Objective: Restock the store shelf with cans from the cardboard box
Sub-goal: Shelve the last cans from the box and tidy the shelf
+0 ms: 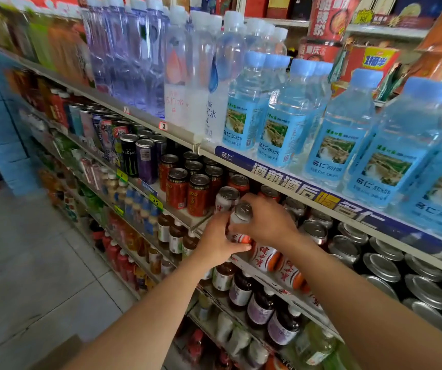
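While it is held upright at the front edge of the middle shelf (187, 213), a white and orange can (239, 222) is gripped by both hands at once. It is clasped low on its body from the left side by the left hand (218, 240), whose thumb is laid under the orange base. The upper part, just below the silver lid, is wrapped by the curled fingers of the right hand (266, 221) from the right side. Another white can (226, 198) of the same kind is seen just behind it, and more white and orange cans (265, 256) are lined up along the shelf edge to the right. Red cans (187, 192) are grouped just to the left on the same shelf, with tall black and purple cans (138, 157) further left. Silver can tops (382, 267) are packed deeper in at the right. Blue-labelled water bottles (289, 116) are ranged on the shelf above. Small dark-capped bottles (241, 289) are set on the shelf below. A corner of a cardboard box (59, 353) is seen on the tiled floor (27, 249).
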Motion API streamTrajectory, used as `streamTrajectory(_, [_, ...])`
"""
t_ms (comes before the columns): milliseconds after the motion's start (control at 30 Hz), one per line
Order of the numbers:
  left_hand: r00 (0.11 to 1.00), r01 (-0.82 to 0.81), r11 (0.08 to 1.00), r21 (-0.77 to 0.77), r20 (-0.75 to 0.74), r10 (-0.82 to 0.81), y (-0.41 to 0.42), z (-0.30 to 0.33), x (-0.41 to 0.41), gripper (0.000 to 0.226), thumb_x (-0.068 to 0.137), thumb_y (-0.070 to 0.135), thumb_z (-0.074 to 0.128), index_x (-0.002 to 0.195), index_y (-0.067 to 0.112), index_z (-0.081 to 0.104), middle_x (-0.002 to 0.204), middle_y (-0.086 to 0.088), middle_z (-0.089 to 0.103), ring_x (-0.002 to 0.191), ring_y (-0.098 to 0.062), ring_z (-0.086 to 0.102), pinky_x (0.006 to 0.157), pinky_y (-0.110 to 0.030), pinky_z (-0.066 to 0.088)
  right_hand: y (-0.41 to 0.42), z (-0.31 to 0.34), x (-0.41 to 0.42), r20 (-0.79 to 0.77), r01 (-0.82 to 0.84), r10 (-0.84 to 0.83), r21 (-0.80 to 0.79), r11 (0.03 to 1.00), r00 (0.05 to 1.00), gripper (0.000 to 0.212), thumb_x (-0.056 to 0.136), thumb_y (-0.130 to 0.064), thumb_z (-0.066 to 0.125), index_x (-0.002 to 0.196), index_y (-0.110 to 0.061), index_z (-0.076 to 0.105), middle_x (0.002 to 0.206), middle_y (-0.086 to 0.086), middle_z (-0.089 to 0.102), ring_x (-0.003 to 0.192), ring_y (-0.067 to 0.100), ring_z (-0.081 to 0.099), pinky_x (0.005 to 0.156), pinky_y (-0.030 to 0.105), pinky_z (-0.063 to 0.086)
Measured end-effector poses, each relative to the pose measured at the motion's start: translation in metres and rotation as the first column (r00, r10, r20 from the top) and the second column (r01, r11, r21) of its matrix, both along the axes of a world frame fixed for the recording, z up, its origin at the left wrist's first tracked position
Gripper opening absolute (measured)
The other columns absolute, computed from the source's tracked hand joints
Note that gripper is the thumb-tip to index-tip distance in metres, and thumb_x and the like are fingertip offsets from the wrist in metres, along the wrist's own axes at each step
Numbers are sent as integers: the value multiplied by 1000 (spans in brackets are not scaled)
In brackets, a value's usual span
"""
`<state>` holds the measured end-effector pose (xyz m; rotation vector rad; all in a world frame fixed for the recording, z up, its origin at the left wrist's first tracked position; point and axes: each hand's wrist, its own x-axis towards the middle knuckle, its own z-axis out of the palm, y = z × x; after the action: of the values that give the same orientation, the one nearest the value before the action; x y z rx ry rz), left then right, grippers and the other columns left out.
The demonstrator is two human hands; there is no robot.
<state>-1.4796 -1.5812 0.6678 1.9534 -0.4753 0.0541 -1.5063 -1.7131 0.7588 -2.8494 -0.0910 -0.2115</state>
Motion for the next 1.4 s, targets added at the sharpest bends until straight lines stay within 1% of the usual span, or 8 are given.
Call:
streamTrajectory(367, [1000, -7, 999, 46, -20, 8, -5, -16, 8, 64, 55, 27, 91, 111, 18, 63, 105, 5, 69, 96, -8, 65, 84, -30, 53, -7, -4, 10, -51, -91, 91, 8, 996, 995, 48, 62, -53, 80, 101, -33, 63, 100, -5, 65, 95, 18, 62, 73, 36, 54])
streamTrajectory(500, [1000, -9, 996, 91, -22, 11, -5, -22, 8, 59, 58, 28, 91, 107, 18, 60, 102, 2, 67, 93, -11, 63, 81, -29, 52, -5, -7, 13, -62, -95, 90, -91, 991, 994, 45, 59, -56, 80, 90, -34, 57, 94, -5, 61, 91, 19, 61, 70, 34, 52])
streamTrajectory(667, [999, 12, 995, 99, -34, -9, -5, -26, 14, 62, 58, 29, 91, 111, 17, 61, 102, 3, 68, 93, -12, 63, 82, -31, 52, -5, -10, 15, -42, -78, 73, -135, 988, 996, 49, 64, -56, 77, 101, -28, 62, 95, -4, 60, 91, 20, 61, 69, 33, 51])
streamTrajectory(933, [996, 83, 982, 170, -28, -79, -1, -19, 12, 75, 62, 34, 89, 126, 19, 55, 121, 5, 63, 113, -13, 59, 96, -29, 48, -3, -6, 9, -98, -85, 68, -184, 979, 993, 61, 78, -53, 70, 128, -26, 51, 125, 5, 44, 109, 29, 56, 79, 37, 50])
streamTrajectory(1067, [994, 69, 985, 160, -91, -55, 28, -12, -9, 89, 66, 43, 86, 140, 21, 41, 128, 13, 51, 117, -4, 51, 100, -22, 42, 7, 8, -16, 104, -69, 92, -203, 977, 990, 66, 80, -54, 70, 135, -25, 48, 132, 4, 47, 103, 28, 62, 76, 42, 57])
streamTrajectory(1167, [990, -58, 998, 34, -126, 62, 70, -32, -34, 70, 74, 39, 82, 133, 24, 49, 118, 15, 58, 108, 4, 57, 89, -13, 47, 30, -1, -47, 275, -237, 206, 81, 968, 939, 36, 87, -48, 64, 115, -25, 64, 102, -8, 63, 84, 7, 62, 68, 31, 54])
streamTrajectory(1300, [932, -260, 965, 21, -258, 256, 117, -104, -71, 34, 83, 31, 73, 114, 21, 60, 98, 8, 66, 88, 3, 65, 70, -14, 51, 77, -82, -67, -19, -376, 403, 320, 869, 915, 15, 89, -33, 68, 98, -22, 70, 76, -17, 62, 64, -8, 54, 60, 9, 39])
streamTrajectory(1400, [832, -297, 945, 137, -448, 326, 145, -180, -94, 21, 82, 27, 76, 97, 21, 62, 85, 7, 69, 84, -11, 69, 71, -23, 55, 97, -185, -64, -420, -271, 413, 358, 893, 808, 14, 87, -25, 70, 97, -16, 71, 81, -10, 67, 72, 2, 59, 69, 21, 48])
